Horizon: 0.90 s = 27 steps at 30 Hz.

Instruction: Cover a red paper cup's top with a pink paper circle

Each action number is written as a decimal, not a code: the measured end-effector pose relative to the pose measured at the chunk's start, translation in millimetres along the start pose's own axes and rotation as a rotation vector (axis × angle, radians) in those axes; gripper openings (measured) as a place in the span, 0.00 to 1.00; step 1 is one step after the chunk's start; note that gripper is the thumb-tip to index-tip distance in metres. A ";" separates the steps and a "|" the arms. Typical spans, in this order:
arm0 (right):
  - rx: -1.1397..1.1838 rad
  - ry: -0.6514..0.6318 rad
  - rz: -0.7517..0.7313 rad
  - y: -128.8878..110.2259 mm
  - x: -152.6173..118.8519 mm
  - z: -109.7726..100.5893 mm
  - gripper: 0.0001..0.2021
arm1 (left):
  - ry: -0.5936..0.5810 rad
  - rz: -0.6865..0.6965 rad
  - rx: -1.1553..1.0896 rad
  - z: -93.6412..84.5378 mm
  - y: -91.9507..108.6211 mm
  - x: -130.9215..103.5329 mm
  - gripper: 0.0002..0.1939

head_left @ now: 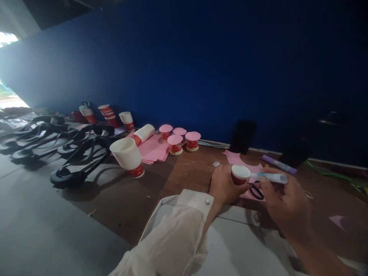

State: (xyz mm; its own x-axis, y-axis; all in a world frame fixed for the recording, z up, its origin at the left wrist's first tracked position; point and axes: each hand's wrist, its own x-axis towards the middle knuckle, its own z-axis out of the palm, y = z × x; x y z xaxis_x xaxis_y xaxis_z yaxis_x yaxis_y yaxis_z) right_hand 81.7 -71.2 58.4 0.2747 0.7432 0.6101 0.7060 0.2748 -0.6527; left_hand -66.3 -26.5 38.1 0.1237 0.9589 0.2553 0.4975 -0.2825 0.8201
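Note:
My left hand (227, 186) is wrapped round a red paper cup (240, 174), whose white round face points up. In my right hand (283, 199) is a white and light blue glue stick (271, 177), its tip beside the cup's rim. Under and behind the cup lies cut pink paper (232, 156), with black-handled scissors (257, 191) on it, between my hands. A purple glue stick (278, 164) rests farther back on the right.
Several red cups topped with pink discs (193, 136) stand near the blue wall (184, 69). Left of them are pink sheets (153, 147), a tall cup stack (126, 155) and black headsets (69, 174). Green wires (327, 174) lie at the right.

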 end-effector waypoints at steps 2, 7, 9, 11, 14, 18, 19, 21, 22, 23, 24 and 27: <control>-0.012 0.009 -0.003 -2.3 0.3 -1.2 0.17 | -0.003 0.005 0.012 0.7 -0.5 -0.2 0.29; -0.042 -0.069 -0.004 -2.4 0.8 -1.6 0.17 | -0.006 0.025 0.049 2.1 -2.6 -0.4 0.31; -0.037 -0.091 -0.005 -1.8 0.7 -0.9 0.17 | -0.002 0.025 0.063 2.5 -3.5 -0.4 0.30; -0.022 -0.076 -0.010 -1.3 0.6 -0.1 0.16 | 0.004 0.028 0.075 3.0 -4.3 -0.5 0.31; -0.019 -0.056 -0.009 0.6 0.3 1.3 0.15 | 0.011 0.028 0.076 3.4 -4.4 -0.6 0.32; -0.050 -0.059 -0.034 2.8 -0.5 2.0 0.13 | 0.009 -0.012 0.080 2.9 -2.8 -0.2 0.31; -0.057 -0.059 -0.031 2.4 -0.7 1.7 0.12 | 0.006 -0.016 0.078 2.6 -2.4 0.0 0.31; -0.064 -0.050 -0.001 0.2 -0.9 0.6 0.12 | 0.004 -0.012 0.067 2.1 -1.9 0.4 0.32; -0.059 -0.036 0.015 -1.3 -0.8 -0.1 0.13 | 0.002 -0.007 0.060 1.9 -1.8 0.5 0.32; -0.046 -0.019 0.025 -2.7 -0.6 -0.7 0.13 | 0.000 -0.006 0.053 1.8 -1.8 0.5 0.32; -0.029 -0.003 0.026 -3.8 -0.4 -1.1 0.14 | -0.001 -0.009 0.048 1.7 -1.9 0.6 0.32; -0.009 -0.019 0.018 -4.1 -0.5 -0.8 0.16 | -0.006 -0.018 0.046 2.0 -2.5 0.5 0.31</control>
State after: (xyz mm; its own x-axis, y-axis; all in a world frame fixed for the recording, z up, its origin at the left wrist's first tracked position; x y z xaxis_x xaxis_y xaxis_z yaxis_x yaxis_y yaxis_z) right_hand 79.1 -73.1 61.1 0.2749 0.7592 0.5900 0.7069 0.2563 -0.6592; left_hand -65.7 -25.3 35.1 0.1192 0.9639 0.2380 0.5384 -0.2642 0.8002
